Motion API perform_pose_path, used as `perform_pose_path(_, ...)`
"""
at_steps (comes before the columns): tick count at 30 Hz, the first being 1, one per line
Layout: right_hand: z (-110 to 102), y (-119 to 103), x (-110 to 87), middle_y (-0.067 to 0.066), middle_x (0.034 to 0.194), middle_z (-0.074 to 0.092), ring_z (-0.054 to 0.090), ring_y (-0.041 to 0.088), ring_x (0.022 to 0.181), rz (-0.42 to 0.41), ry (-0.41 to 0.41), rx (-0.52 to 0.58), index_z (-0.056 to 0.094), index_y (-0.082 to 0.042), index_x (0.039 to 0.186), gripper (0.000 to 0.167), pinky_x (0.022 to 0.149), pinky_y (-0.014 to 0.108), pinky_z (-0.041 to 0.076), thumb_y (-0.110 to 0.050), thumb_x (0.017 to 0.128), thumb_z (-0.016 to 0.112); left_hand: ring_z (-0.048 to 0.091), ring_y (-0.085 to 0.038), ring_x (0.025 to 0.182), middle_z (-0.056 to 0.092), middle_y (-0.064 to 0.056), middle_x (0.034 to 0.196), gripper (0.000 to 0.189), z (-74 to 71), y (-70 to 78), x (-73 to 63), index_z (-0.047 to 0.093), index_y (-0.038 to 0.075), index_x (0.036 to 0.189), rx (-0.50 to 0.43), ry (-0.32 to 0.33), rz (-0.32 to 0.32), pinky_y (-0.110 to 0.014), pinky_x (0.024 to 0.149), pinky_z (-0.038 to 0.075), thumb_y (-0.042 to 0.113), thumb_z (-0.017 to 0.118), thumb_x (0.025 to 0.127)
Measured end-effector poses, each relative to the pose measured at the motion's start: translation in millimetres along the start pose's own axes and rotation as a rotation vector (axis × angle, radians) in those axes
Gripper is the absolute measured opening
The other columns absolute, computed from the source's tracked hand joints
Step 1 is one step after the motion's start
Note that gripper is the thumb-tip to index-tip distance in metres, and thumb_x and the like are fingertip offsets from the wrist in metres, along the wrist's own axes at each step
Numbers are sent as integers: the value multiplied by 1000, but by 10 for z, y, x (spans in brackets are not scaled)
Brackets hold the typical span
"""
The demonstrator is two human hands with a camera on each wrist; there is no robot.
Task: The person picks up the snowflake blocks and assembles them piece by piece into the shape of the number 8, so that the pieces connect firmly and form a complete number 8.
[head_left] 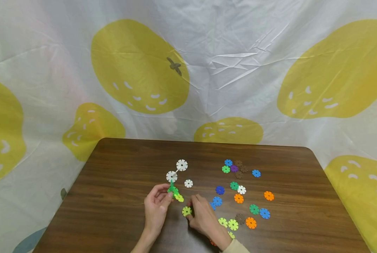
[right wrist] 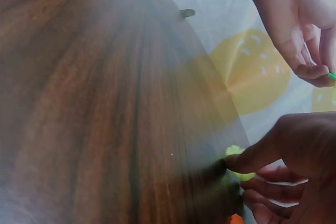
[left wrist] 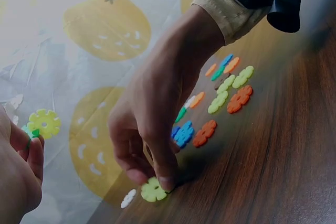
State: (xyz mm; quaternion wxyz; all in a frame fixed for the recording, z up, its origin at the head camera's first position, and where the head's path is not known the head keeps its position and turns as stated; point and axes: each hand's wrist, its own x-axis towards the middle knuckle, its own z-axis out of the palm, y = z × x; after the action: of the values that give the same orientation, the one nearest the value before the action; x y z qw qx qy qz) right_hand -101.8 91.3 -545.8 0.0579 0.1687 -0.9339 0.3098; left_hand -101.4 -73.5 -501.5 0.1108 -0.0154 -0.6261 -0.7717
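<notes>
My left hand [head_left: 157,205] pinches a green notched building disc [head_left: 173,190] between thumb and fingers. Joined to it is a yellow-green disc [head_left: 179,198], and beyond the green part two white discs [head_left: 171,176] linked by a white piece seen edge-on continue the chain. To the right, my right hand [head_left: 202,215] has its thumb and fingertips on the edge of a loose yellow-green disc [head_left: 186,211], low over the table. The right wrist view shows that same disc [right wrist: 240,164] between thumb and fingers. A single white disc [head_left: 188,183] lies just beyond the hands.
Loose discs in several colours lie across the right half of the brown wooden table [head_left: 112,196], among them an orange disc [head_left: 251,222], a blue disc [head_left: 264,213] and a yellow-green disc [head_left: 233,224]. A fruit-print curtain [head_left: 232,88] hangs behind the table's far edge.
</notes>
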Motion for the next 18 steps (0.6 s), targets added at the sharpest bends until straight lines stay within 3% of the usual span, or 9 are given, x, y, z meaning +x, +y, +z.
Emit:
perform_pose_path(5,-66,-27,-42,0,74,64,54,4,65,6,53,208,61,-9,89,26,56,19,48,12,76,71,67,-6,78,67,1,90,24,2,-12,-11,56,-21,109,-13,-3,13,-21,68,59,-18,61,86)
perform_pose_path(10,-197,-104,-106,4,84,70,66,10,73,82,147,501,65,-9,95,24,65,22,59,11,83,71,67,-6,80,67,2,91,23,-8,-22,-15,55,-22,108,-14,2,38,-20,68,59,-18,61,87)
perform_pose_path(13,-267,-167,-139,5,88,72,70,17,75,51,201,607,66,-10,96,23,70,25,61,9,84,74,67,-6,80,67,2,90,23,-18,-30,-18,55,-22,109,-13,4,46,-20,69,59,-18,61,87)
perform_pose_path(18,-307,-233,-150,6,89,75,72,19,74,-111,312,597,69,-7,98,23,68,26,61,8,83,76,66,-5,78,67,3,89,22,-13,-33,-12,56,-20,109,-14,6,23,-20,68,59,-18,60,87)
